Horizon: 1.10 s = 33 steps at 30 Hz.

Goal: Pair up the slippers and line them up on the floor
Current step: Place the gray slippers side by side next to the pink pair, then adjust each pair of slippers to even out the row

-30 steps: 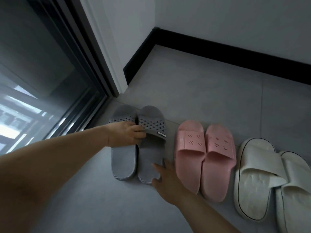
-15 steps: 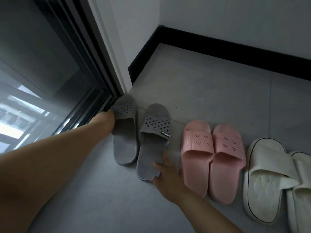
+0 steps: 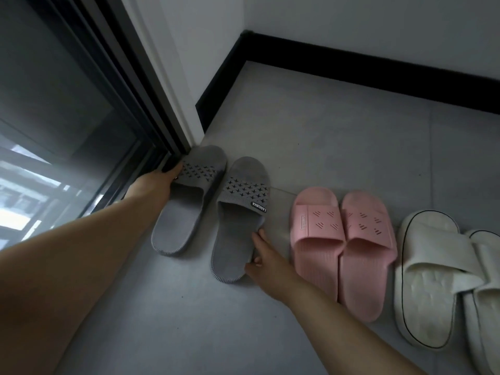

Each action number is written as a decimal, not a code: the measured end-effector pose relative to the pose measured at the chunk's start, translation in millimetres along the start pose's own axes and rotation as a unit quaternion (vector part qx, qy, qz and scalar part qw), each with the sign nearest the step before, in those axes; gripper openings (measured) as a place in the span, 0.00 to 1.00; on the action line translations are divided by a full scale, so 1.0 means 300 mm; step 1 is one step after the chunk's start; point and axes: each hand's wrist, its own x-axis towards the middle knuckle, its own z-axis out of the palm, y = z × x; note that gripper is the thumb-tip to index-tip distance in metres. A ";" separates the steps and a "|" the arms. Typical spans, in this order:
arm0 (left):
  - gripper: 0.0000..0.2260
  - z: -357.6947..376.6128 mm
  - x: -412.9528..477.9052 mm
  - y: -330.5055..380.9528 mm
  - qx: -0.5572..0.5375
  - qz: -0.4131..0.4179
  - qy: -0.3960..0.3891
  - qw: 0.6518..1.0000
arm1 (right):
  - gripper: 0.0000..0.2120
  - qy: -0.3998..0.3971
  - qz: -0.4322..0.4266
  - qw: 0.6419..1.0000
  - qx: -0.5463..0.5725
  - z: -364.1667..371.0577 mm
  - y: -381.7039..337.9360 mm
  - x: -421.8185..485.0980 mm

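The left hand [image 3: 159, 182] is gripping the door-side grey slipper [image 3: 178, 226] at the outer edge of its strap. Its fingers are curling round that edge, and the fingertips are partly hidden behind the strap. The right hand [image 3: 266, 262] is pressing against the outer rim of the second grey slipper [image 3: 235, 239], with fingers fairly straight along the sole edge and enclosing nothing. Each hand is working from the outside of its slipper, a hold that suits pushing the two inward toward each other.

Both grey slippers are lying soles down on the floor [image 3: 324, 144], toes pointing toward the wall corner. They are sitting apart with a gap between them. The door-side one is sitting further forward, its toe close against the door frame [image 3: 151, 109]. The pair is judged not yet closed up or levelled.

The pink pair [image 3: 316, 228] is lying side by side and touching, just beside the right hand. The white pair [image 3: 430, 280] is lying close together beyond it. These two pairs are serving as the reference row, so the grey heels probably need drawing back level with them. Risk: the door-side toe catching on the frame.
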 end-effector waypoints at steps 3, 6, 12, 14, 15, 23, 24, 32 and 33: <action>0.33 0.003 0.010 -0.003 -0.003 0.012 0.012 1.000 | 0.33 0.002 -0.008 1.000 -0.016 -0.003 -0.017 0.029; 0.33 -0.011 0.016 0.006 0.011 0.002 0.005 1.000 | 0.31 0.022 -0.034 0.998 -0.052 -0.005 -0.031 0.043; 0.31 -0.032 -0.014 0.066 0.064 -0.016 0.024 0.998 | 0.31 0.013 -0.044 0.996 -0.070 -0.011 -0.051 0.046; 0.31 -0.039 -0.032 0.108 0.093 0.012 0.057 0.994 | 0.30 -0.004 -0.054 0.996 -0.074 -0.021 -0.058 0.038; 0.30 -0.041 -0.042 0.138 0.101 0.040 0.074 0.991 | 0.28 -0.020 -0.056 0.996 -0.073 -0.026 -0.060 0.028; 0.30 -0.012 -0.184 0.493 0.026 0.357 0.065 0.931 | 0.16 0.241 -0.111 0.963 -0.046 -0.193 0.017 -0.134; 0.33 0.003 -0.199 0.535 0.036 0.377 0.023 0.925 | 0.16 0.315 -0.097 0.940 -0.092 -0.248 0.043 -0.157; 0.31 0.145 -0.248 0.763 0.045 0.243 -0.094 0.964 | 0.34 0.221 0.149 0.953 -0.147 -0.533 0.265 -0.236; 0.30 0.136 -0.236 0.760 0.027 0.232 -0.089 0.968 | 0.33 0.223 0.137 0.954 -0.149 -0.529 0.266 -0.229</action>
